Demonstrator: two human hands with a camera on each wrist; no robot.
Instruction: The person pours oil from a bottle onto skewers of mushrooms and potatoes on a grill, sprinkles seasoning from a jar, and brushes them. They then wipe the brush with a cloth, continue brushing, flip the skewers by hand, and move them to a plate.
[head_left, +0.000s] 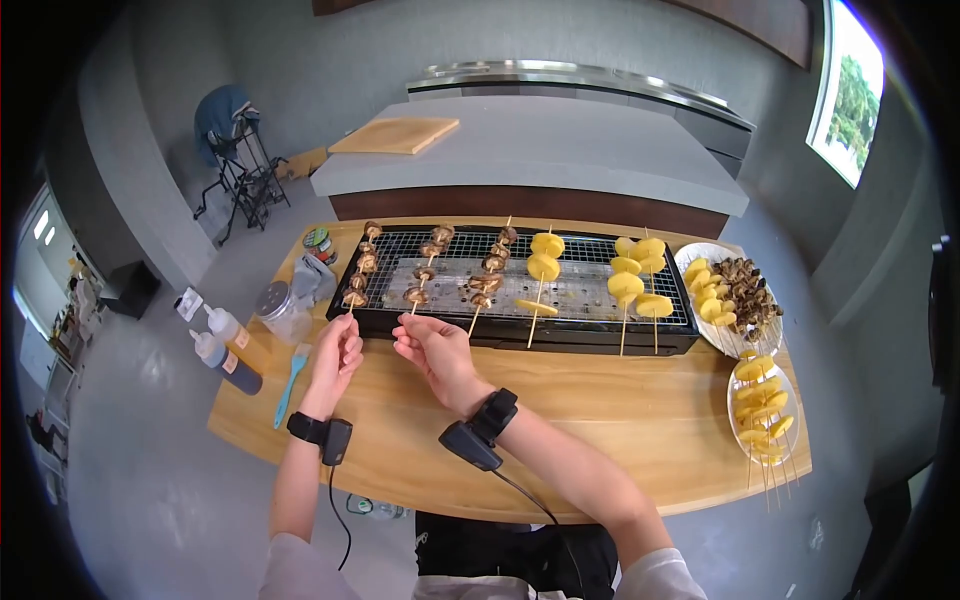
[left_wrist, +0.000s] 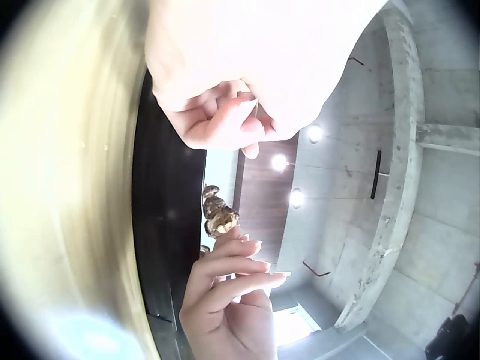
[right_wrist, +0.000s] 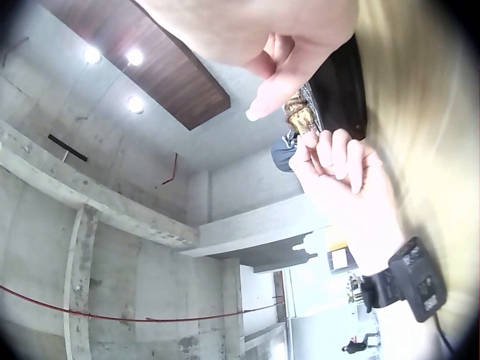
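Note:
My left hand [head_left: 337, 358] is at the front left of a long black grill [head_left: 590, 337], pinching the stick end of the leftmost mushroom skewer [head_left: 367, 262]. In the left wrist view a thin stick [left_wrist: 256, 110] shows between that hand's thumb and fingers. To its right, my right hand [head_left: 440, 358] pinches the lower end of a second mushroom skewer [head_left: 424, 273], thumb and fingertips together. Both skewers lie on the wire mesh. A third mushroom skewer [head_left: 493, 265] rests beside them, and skewers of yellow slices [head_left: 543, 267] lie farther right.
Left of the grill are two squeeze bottles [head_left: 228, 362], a blue brush [head_left: 291, 385] and a clear jar [head_left: 284, 314]. At right stand a plate [head_left: 690, 256] of yellow slices and mushrooms and a plate [head_left: 795, 425] of yellow-slice skewers. A grey counter [head_left: 560, 150] lies behind.

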